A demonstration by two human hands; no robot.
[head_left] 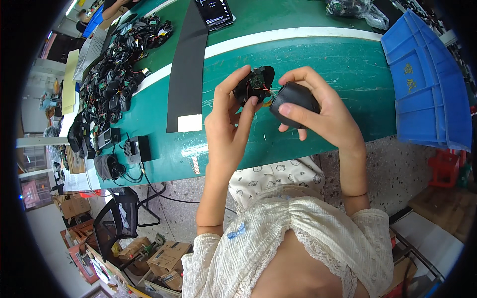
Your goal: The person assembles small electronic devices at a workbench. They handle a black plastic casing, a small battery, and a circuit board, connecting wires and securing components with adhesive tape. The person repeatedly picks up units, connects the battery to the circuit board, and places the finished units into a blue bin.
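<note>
a left grip [223, 118] and a right grip [332, 107], both bare hands, meet above a green surface [355, 62], towards one o'clock in the view. the left grip pinches a small black part [242, 93] between fingers and thumb, its circuit board [257, 78] exposed, perhaps held by the edges to spare the board. the right grip grasps a rounded black housing [299, 97], thumb across it. thin wires [268, 91] bridge the two pieces, likely why they sit so near each other. from them, a heap of black parts [112, 84] lies at nine o'clock, a phone [216, 15] at eleven, a blue crate [428, 89] at three.
</note>
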